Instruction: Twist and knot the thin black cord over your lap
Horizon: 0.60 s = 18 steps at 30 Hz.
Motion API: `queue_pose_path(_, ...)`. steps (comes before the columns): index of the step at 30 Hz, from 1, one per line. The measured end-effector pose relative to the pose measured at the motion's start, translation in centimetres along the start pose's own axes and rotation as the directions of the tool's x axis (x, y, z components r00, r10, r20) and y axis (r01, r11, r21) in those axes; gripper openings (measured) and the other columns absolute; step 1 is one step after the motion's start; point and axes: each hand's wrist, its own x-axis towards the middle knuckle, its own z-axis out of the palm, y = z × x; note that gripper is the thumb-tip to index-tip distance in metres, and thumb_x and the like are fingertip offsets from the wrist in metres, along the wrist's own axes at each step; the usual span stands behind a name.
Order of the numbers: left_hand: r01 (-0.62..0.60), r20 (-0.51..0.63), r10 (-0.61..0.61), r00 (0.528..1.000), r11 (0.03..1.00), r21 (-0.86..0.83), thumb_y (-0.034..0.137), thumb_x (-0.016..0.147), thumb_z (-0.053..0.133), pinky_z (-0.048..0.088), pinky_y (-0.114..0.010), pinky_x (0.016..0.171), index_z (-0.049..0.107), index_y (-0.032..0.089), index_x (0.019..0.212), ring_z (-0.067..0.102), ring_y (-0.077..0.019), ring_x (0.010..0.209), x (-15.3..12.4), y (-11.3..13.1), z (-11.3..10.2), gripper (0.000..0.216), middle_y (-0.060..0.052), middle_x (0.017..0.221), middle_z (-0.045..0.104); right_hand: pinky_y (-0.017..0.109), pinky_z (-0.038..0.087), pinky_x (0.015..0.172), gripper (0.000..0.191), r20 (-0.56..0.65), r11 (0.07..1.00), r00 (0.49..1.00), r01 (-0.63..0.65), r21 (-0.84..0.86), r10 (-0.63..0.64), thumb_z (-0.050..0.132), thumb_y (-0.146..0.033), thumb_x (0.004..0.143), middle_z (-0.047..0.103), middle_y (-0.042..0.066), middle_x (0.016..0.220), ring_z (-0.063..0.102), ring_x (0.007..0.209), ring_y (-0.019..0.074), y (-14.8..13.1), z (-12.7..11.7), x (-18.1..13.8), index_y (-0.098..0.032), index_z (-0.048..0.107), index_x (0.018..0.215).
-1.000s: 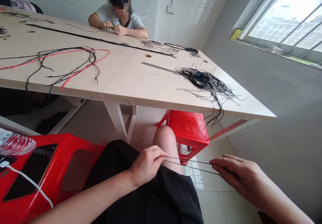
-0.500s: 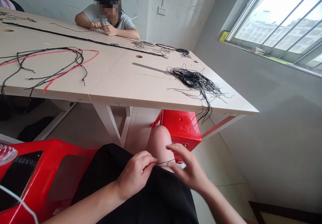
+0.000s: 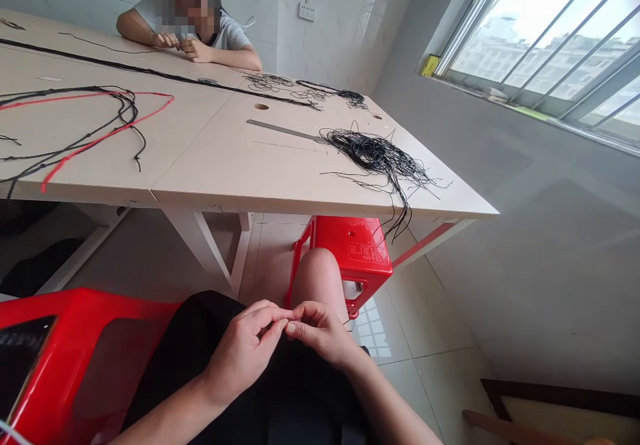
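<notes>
My left hand [image 3: 250, 338] is closed in a pinch over my lap, holding a thin black cord that the fingers almost wholly hide. My right hand [image 3: 323, 331] pinches at the same spot, its fingertips meeting those of the left. A short dark end of the black cord [image 3: 349, 322] shows just past the right hand, beside my knee. On the table beyond lies a tangled bundle of black cords [image 3: 375, 151], with loose strands hanging over the front edge. A metal ruler [image 3: 283, 130] reaches under that bundle.
The pale table [image 3: 210, 171] spans the view. Black cords and a red cord [image 3: 150, 118] lie at its left, a long black strand bundle [image 3: 165, 73] across it. A person [image 3: 195, 48] sits opposite, hands on a cord. Red stools [image 3: 350, 245] stand below and at left.
My right hand has moved left and closed from an open pose, now meeting the left fingertips. The cord stretch that showed between the hands is now hidden. The view has shifted slightly right.
</notes>
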Motion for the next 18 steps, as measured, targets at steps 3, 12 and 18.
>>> queue_pose_path(3,0.089,-0.009,-0.09,0.996,0.995,-0.038,0.023,0.08,0.055,0.053,-0.023,0.067,0.07,0.023,0.086,0.065,-0.0157,0.074,0.1,-0.5,-0.1,0.017,-0.003,0.081,0.069,0.022,0.038,0.055,0.032,-0.062,0.996,0.998,0.028,-0.08,-0.033,0.063,-0.047,0.074,0.056,-0.002,0.059,0.048,0.057,0.009,0.5,0.2,0.3,-0.016,0.058,0.069)
queue_pose_path(12,0.342,0.145,-0.322,0.936,0.928,-0.149,0.031,0.079,0.055,0.052,-0.03,0.077,0.068,0.02,0.086,0.066,-0.0199,0.083,0.6,-2.0,0.4,0.019,-0.004,0.086,0.072,0.022,0.038,0.054,0.025,-0.188,0.928,0.958,0.143,-0.344,-0.217,0.055,-0.037,0.08,0.056,0.0,0.061,0.047,0.057,0.0101,1.7,0.8,0.4,-0.016,0.06,0.067)
queue_pose_path(18,0.202,0.082,-0.205,0.975,0.979,0.036,0.033,0.082,0.05,0.049,-0.026,0.065,0.062,0.02,0.07,0.061,-0.0177,0.069,0.6,-2.5,0.6,0.022,-0.003,0.073,0.066,0.022,0.041,0.054,0.024,-0.194,0.858,0.933,0.177,-0.483,-0.302,0.051,-0.032,0.083,0.061,0.002,0.063,0.052,0.057,0.0114,1.8,1.1,0.3,-0.016,0.062,0.069)
